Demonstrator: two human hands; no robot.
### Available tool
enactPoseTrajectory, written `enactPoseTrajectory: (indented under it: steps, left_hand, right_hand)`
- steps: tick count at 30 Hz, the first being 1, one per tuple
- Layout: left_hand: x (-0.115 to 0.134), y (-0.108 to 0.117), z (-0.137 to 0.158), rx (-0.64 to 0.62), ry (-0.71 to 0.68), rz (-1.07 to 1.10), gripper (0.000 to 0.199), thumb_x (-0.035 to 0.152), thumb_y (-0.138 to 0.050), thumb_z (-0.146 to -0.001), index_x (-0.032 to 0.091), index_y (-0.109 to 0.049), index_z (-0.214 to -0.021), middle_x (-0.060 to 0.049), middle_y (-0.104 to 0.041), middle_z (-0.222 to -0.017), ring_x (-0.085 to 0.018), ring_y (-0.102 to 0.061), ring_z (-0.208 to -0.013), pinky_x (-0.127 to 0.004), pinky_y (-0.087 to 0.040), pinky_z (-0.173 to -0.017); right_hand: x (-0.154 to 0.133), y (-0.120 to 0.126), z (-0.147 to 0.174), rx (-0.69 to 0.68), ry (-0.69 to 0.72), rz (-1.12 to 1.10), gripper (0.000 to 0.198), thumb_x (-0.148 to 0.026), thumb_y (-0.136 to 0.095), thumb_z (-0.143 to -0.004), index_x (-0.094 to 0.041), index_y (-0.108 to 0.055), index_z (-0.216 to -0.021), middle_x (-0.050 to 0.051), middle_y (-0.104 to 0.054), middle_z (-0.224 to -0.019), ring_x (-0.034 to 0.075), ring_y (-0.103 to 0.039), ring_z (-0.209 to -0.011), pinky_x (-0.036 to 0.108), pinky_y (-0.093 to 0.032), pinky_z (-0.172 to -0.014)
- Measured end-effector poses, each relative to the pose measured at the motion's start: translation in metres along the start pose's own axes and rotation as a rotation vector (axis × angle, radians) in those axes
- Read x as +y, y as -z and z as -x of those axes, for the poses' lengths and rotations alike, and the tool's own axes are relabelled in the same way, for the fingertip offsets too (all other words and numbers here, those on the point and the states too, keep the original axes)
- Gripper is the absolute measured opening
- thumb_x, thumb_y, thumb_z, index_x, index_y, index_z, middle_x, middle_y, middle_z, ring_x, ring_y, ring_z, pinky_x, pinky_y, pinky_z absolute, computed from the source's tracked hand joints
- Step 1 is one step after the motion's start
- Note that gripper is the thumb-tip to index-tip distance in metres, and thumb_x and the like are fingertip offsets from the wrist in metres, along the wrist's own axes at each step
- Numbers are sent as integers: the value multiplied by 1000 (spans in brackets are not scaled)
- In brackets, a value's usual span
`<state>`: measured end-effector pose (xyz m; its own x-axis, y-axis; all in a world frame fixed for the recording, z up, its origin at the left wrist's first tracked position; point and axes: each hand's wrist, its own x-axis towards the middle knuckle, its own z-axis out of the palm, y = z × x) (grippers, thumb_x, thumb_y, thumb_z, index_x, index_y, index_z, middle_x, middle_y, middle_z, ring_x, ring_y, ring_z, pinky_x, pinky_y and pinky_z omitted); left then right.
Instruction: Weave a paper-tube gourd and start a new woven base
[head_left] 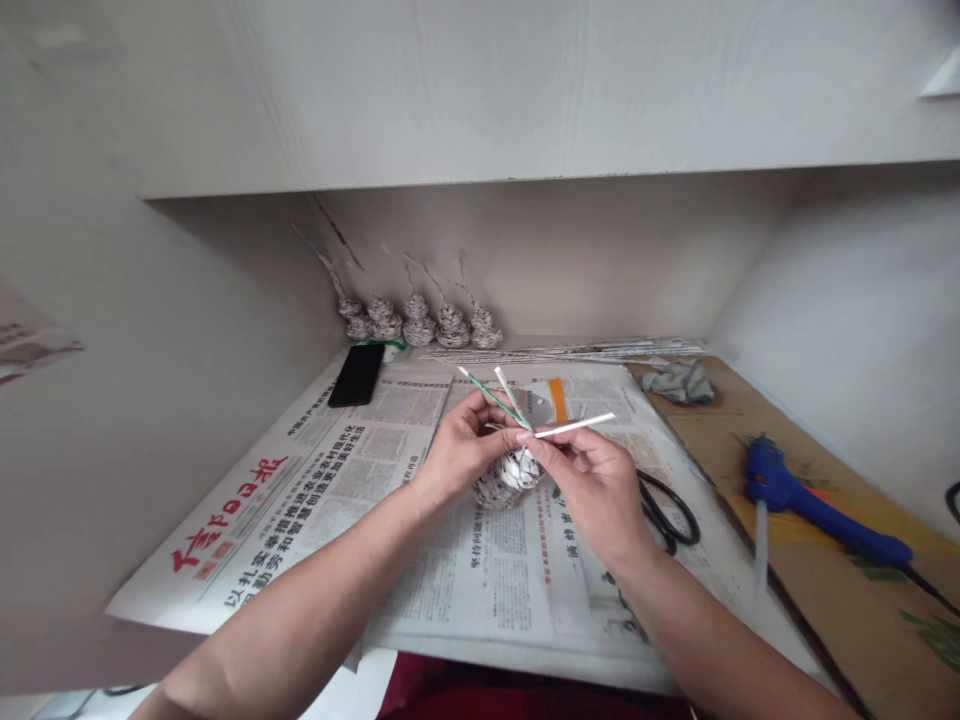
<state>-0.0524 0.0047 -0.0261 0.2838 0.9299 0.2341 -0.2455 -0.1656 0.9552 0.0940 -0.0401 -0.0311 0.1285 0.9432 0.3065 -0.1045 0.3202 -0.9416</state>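
Note:
A small gourd shape woven from rolled newspaper strips [517,470] is between my hands, above the newspaper. Three loose paper strips stick out of its top, two pointing up and left and a white one [581,424] pointing right. My left hand [471,437] is closed in a pinch at the strips' base, near the green-edged strip [491,393]. My right hand [589,480] pinches the base of the white strip with thumb and fingers. Fingers hide part of the woven body. Beside my right hand lie scissors with black handles [671,512]; their blades are hidden.
Newspaper sheets [300,500] cover the table. Several woven gourds [418,325] stand along the back wall, beside long paper rods [555,354]. A black phone [358,376] lies left. On cardboard [750,420] at right are a grey cloth [681,381] and a blue glue gun [817,510]. A panel [525,90] overhangs.

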Motion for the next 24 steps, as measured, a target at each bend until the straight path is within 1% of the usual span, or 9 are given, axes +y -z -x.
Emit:
enactPoseTrajectory:
  steps: [3,5,8,11,14,17,21,24]
  left_hand:
    - [-3,-1,0,27,-9,17,25,27,-82,-65,14,-64,-76,-1,-67,-75,-11,-61,-68,-23,-49,-67]
    - [-3,-1,0,35,-14,16,22,28,-81,-66,14,-66,-73,-2,-69,-75,-11,-62,-67,-24,-50,-66]
    - [-2,-2,0,6,-32,-30,18,29,-79,-70,15,-69,-78,-3,-71,-77,-12,-63,-68,-25,-51,-67]
    - [0,-3,2,-11,-97,-115,17,28,-76,-73,16,-72,-83,-5,-72,-81,-14,-65,-75,-26,-52,-73]
    - [1,-2,4,8,-220,-250,12,26,-73,-77,18,-73,-85,-6,-73,-86,-16,-67,-80,-28,-52,-76]
    - [4,1,5,5,-403,-442,8,24,-68,-81,20,-73,-86,-6,-73,-86,-18,-67,-84,-32,-52,-81]
    - [9,10,4,-119,-645,-639,13,21,-63,-84,24,-73,-92,-6,-73,-88,-19,-66,-87,-36,-50,-85]
    - [13,18,2,-198,-741,-717,19,18,-61,-85,27,-73,-97,-5,-73,-90,-19,-65,-89,-36,-50,-84]
  right_hand:
    - [2,1,-2,-20,-47,-29,12,-32,-75,-75,-21,-70,-75,0,-70,-76,16,-64,-75,30,-50,-74]
    - [4,2,-4,-19,-79,-46,14,-34,-75,-75,-21,-69,-75,-1,-67,-72,14,-60,-68,28,-48,-68]
    - [8,4,-5,-12,-112,-75,18,-36,-74,-75,-20,-67,-75,-2,-64,-70,12,-55,-63,26,-45,-61]
    - [11,6,-6,-15,-120,-94,19,-37,-72,-77,-19,-66,-76,-3,-60,-67,11,-50,-60,24,-40,-57]
    - [12,7,-6,-8,-122,-109,19,-36,-72,-77,-19,-65,-74,-4,-57,-65,10,-47,-58,23,-37,-55]
    - [10,6,-5,3,-173,-160,19,-35,-73,-75,-19,-64,-73,-4,-57,-63,10,-46,-57,24,-36,-55]
    - [4,3,-5,3,-289,-204,22,-35,-77,-68,-18,-63,-68,-4,-54,-57,9,-43,-51,23,-32,-50]
    - [-1,3,-4,-21,-349,-198,23,-35,-77,-64,-17,-63,-65,-5,-52,-54,9,-41,-48,23,-29,-46]
